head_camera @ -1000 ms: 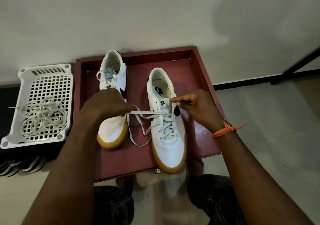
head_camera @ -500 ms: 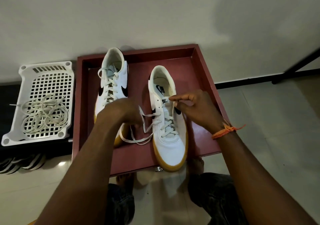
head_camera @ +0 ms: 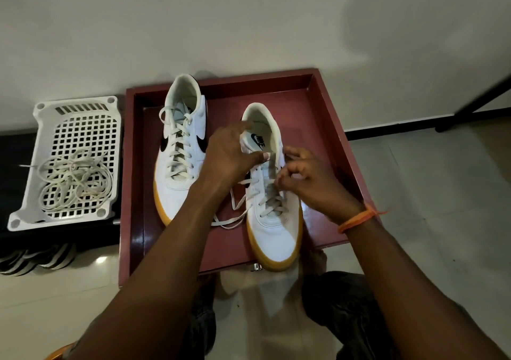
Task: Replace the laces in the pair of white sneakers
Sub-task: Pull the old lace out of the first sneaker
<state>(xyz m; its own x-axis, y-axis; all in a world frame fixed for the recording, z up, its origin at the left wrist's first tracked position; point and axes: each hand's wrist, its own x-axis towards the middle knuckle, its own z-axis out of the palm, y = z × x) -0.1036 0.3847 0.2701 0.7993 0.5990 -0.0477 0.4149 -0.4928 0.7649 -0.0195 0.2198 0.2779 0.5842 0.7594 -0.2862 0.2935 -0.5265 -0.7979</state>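
Maroon tray [head_camera: 329, 127], sneakers [head_camera: 272, 221] lengthwise, toes nearward

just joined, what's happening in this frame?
A person is lacing the right-hand sneaker in a red tray. The left hand holds its tongue near the top eyelets, and the right hand pinches the lace, whose loose end trails onto the tray. The other sneaker looks fully laced. Spare laces lie in a white basket.

The 2 white leather sneakers [head_camera: 272, 229] have yellow soles and black marks. They sit in a dark red wooden tray [head_camera: 326, 116]. The white plastic basket [head_camera: 69, 116] has square holes.
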